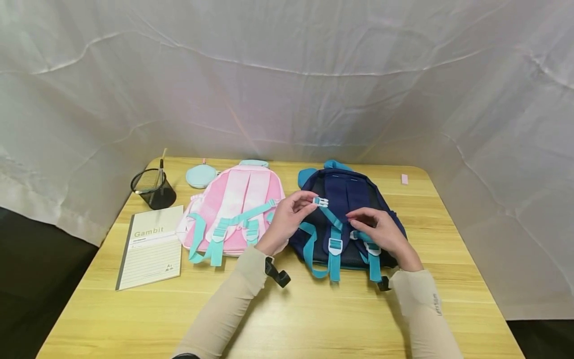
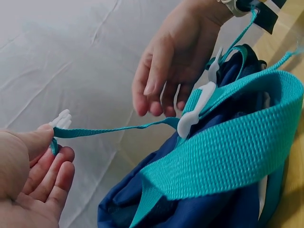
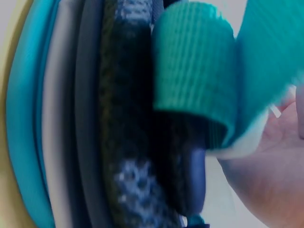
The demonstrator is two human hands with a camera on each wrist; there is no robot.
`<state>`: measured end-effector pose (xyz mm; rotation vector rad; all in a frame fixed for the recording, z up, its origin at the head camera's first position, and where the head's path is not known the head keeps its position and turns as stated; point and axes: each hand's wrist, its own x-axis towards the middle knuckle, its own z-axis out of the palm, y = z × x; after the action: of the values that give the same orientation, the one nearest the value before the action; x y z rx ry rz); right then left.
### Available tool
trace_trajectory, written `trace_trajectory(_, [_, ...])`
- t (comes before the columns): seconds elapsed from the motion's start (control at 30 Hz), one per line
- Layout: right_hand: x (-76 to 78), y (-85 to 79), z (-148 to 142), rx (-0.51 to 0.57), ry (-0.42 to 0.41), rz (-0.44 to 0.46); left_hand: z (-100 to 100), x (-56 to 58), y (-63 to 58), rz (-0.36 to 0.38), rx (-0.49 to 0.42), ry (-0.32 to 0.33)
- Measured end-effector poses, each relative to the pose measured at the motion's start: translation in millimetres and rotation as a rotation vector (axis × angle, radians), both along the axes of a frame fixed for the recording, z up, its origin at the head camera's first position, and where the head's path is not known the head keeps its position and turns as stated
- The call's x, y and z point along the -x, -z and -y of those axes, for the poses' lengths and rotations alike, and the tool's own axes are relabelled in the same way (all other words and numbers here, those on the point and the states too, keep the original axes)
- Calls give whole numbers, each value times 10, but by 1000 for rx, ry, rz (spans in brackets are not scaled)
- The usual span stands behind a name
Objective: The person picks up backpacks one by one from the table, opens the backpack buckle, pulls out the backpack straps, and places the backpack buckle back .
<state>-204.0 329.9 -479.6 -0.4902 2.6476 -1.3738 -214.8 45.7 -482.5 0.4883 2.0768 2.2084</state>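
A navy backpack lies on the table with its shoulder straps facing up and teal webbing hanging toward the near edge. Between thumb and fingertips, my left hand pinches the webbing end beside a white pronged buckle. From there a teal strap runs taut to a white slider. My right hand hovers over the backpack's right strap, fingers loosely bent, with nothing visible in its grasp. In the right wrist view, teal webbing covers much of that hand.
Left of the navy backpack lies a pink backpack with teal straps, close beside it. Farther left are a notebook, a black mesh pen holder and a round light-blue pouch. A small pink piece lies at the back right.
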Motion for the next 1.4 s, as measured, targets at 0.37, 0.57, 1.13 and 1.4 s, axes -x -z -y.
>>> trace_trajectory(0.37, [-30,26,-161,-34,65,-46,125,23,-58,-156,217,-56])
trace_trajectory(0.57, [-53,39,-262,-68,102,-35,206,59,-44,-199,348,-57])
trace_trajectory(1.13, [5,238,-531,-94,140,-117,208,255,143,-263,635,-107])
trace_trajectory(1.4, [19,310,-569,-111,133,-124,169,263,251,-319,802,-136])
